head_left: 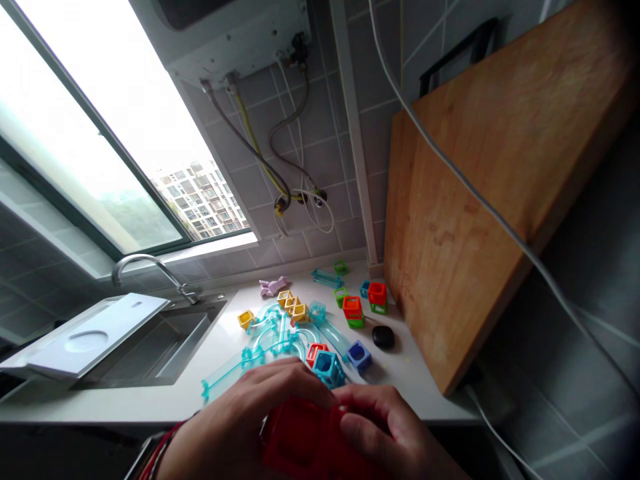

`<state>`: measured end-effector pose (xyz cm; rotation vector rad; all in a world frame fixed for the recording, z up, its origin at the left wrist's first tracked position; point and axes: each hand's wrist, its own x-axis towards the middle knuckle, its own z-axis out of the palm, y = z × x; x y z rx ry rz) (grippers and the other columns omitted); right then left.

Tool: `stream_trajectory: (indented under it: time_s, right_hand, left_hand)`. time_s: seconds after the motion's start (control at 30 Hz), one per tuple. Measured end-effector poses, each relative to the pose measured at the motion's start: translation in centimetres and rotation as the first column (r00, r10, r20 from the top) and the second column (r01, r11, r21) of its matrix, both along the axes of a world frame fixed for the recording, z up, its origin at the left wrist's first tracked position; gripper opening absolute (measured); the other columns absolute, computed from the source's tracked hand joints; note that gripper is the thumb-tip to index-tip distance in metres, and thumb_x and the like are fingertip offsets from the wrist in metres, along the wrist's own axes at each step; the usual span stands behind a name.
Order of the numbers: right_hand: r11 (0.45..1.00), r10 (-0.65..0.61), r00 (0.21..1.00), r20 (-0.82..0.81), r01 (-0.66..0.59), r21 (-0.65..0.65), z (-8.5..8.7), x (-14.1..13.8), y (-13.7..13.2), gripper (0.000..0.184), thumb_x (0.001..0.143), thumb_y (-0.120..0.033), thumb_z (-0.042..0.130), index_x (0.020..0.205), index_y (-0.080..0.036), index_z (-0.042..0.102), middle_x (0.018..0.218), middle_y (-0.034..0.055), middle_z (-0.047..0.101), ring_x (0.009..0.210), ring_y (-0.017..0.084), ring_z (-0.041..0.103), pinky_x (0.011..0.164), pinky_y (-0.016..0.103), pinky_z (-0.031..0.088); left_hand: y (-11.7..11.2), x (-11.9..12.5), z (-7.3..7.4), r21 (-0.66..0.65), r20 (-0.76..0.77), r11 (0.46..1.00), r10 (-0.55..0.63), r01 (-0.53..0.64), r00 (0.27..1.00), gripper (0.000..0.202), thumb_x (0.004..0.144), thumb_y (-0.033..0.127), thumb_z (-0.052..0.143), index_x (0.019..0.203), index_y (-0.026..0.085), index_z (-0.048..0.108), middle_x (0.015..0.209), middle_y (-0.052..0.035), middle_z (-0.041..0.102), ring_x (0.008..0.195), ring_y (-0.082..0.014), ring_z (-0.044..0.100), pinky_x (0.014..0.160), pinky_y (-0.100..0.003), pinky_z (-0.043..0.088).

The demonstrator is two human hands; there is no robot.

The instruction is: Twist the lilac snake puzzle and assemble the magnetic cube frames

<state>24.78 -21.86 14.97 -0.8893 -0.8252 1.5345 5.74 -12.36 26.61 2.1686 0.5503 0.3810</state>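
Observation:
Close to the camera, my left hand (245, 413) and my right hand (387, 427) are both closed around red toy cube blocks (300, 437). Two red blocks appear to sit side by side, though fingers and shadow hide where they meet. Just beyond my fingers on the counter are a teal cube block (328, 368), a small red-orange block (316, 353) and a blue cube block (359, 357) with a round hole. Clear teal track pieces (273, 343) lie spread behind my left hand.
Yellow blocks (293, 305), a pink piece (273, 287), red-on-green stacks (353, 311) and a black rounded object (383, 337) stand on the white counter (210, 400). A sink (150, 347) lies left. A wooden board (490, 180) leans at right, with a white cable (450, 167) crossing it.

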Motion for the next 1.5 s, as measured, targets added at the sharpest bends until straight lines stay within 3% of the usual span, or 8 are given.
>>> stream_trajectory:
  time_s: [0.13,0.27,0.37,0.47,0.6,0.9,1.23,1.5]
  right_hand:
    - [0.998,0.054,0.993,0.109,-0.05,-0.036,0.7,0.2,-0.1,0.062,0.077,-0.071,0.077,0.109,-0.017,0.079,0.1,0.0091,0.079,0.093,0.028,0.07,0.08,0.035,0.051]
    - [0.993,0.111,0.991,0.074,-0.113,0.018,0.6,-0.8,0.7,0.067,0.08,-0.075,0.069,0.115,-0.019,0.077,0.089,0.0066,0.074,0.079,0.023,0.066,0.069,0.031,0.048]
    - [0.997,0.041,0.996,0.074,-0.046,0.062,-0.1,-1.9,1.3,0.067,0.082,-0.072,0.07,0.126,-0.021,0.07,0.095,0.0067,0.072,0.083,0.023,0.066,0.072,0.032,0.05]
    - [0.997,-0.032,0.996,0.089,0.026,0.069,-0.9,-2.5,1.8,0.064,0.088,-0.068,0.065,0.131,-0.021,0.064,0.099,0.0077,0.07,0.086,0.024,0.066,0.075,0.035,0.052]
    - [0.989,-0.13,0.972,0.196,0.113,0.095,-1.4,-2.3,2.2,0.06,0.092,-0.064,0.064,0.134,-0.021,0.058,0.101,0.008,0.068,0.091,0.025,0.066,0.078,0.037,0.054]
    - [0.994,-0.078,0.974,0.212,0.06,0.09,-1.2,-2.5,2.1,0.05,0.091,-0.057,0.068,0.126,-0.022,0.058,0.103,0.0075,0.069,0.093,0.025,0.066,0.078,0.036,0.054]
    - [0.997,-0.025,0.993,0.115,0.016,0.076,-1.9,-3.2,1.9,0.059,0.086,-0.065,0.07,0.125,-0.022,0.061,0.092,0.0046,0.069,0.086,0.024,0.067,0.078,0.035,0.053]
    - [0.999,-0.026,0.995,0.095,0.022,0.05,-1.6,-3.2,1.9,0.061,0.082,-0.066,0.074,0.122,-0.021,0.066,0.1,0.0078,0.073,0.092,0.026,0.068,0.081,0.036,0.054]
  left_hand:
    - [-3.1,-1.4,-4.5,-0.329,0.319,0.921,0.318,-0.211,0.893,0.033,0.076,0.042,0.088,0.102,0.025,0.08,0.094,-0.0128,0.074,0.08,-0.0275,0.068,0.068,-0.032,0.053]
    - [-2.4,-2.5,-8.5,-0.502,0.45,0.836,0.47,-0.22,0.759,0.075,0.051,0.051,0.1,0.118,0.03,0.074,0.112,-0.0118,0.074,0.095,-0.0317,0.071,0.08,-0.035,0.059]
    - [-0.9,-2.5,-9.5,-0.607,0.421,0.767,0.533,-0.208,0.734,0.088,0.055,0.045,0.1,0.134,0.031,0.064,0.131,-0.0143,0.07,0.103,-0.0343,0.072,0.086,-0.038,0.061]
    - [-0.5,-1.2,-9.7,-0.729,0.362,0.658,0.606,-0.19,0.709,0.075,0.076,0.039,0.09,0.143,0.027,0.059,0.14,-0.0179,0.067,0.117,-0.0389,0.069,0.098,-0.047,0.058]
    - [-1.2,1.0,-10.0,-0.83,0.338,0.543,0.674,-0.13,0.657,0.05,0.09,0.034,0.076,0.138,0.022,0.064,0.143,-0.0171,0.065,0.126,-0.0374,0.066,0.106,-0.049,0.054]
    - [-1.4,0.8,-10.3,-0.786,0.367,0.607,0.614,-0.121,0.699,0.052,0.087,0.035,0.079,0.136,0.025,0.068,0.144,-0.0151,0.065,0.126,-0.0393,0.066,0.109,-0.049,0.053]
    - [-1.0,-0.4,-10.9,-0.765,0.333,0.612,0.642,-0.2,0.691,0.072,0.073,0.043,0.091,0.136,0.022,0.066,0.131,-0.0178,0.072,0.117,-0.0403,0.07,0.1,-0.047,0.057]
    - [-0.3,-0.9,-11.5,-0.761,0.332,0.629,0.591,-0.161,0.735,0.068,0.073,0.046,0.091,0.132,0.022,0.068,0.129,-0.0157,0.072,0.117,-0.038,0.069,0.1,-0.042,0.057]
